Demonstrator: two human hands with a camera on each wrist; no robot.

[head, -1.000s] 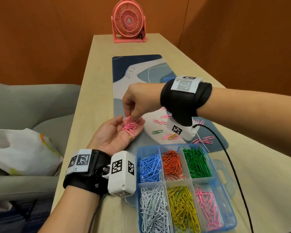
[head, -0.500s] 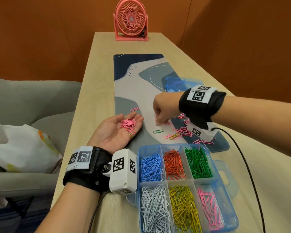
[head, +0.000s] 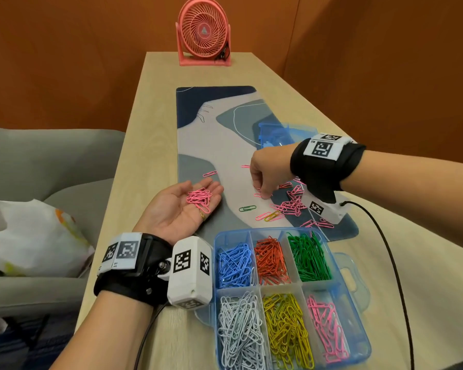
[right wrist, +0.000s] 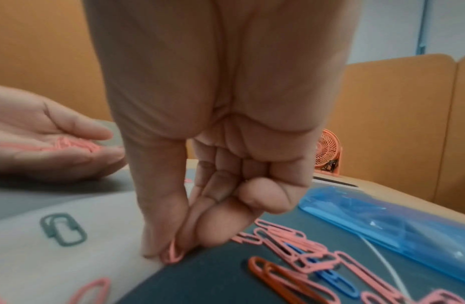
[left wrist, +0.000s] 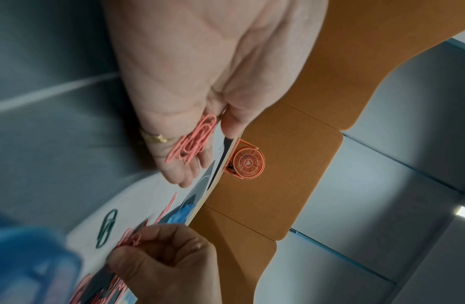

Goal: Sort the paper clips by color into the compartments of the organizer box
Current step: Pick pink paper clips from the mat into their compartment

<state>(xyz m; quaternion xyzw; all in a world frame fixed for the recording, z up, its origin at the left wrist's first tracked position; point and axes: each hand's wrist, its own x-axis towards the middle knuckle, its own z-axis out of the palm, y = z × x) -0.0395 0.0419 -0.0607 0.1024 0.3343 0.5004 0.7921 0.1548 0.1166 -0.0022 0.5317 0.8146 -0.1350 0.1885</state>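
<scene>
My left hand lies palm up on the mat's left edge, its fingers straight, with a small heap of pink clips resting on them. To its right, my right hand reaches down to the mat and pinches a pink clip between thumb and fingertips. More loose pink clips lie scattered under that wrist, with a green clip and a yellow clip nearby. The blue organizer box stands close to me, with blue, orange, green, white, yellow and pink clips in separate compartments.
The patterned desk mat runs down the wooden table. A blue plastic bag lies behind my right hand. A pink fan stands at the far end. A grey sofa with a white bag is on the left.
My right hand has left the left palm, moved right across the mat and come down on a pink clip. The left hand has stayed palm up with its heap.
</scene>
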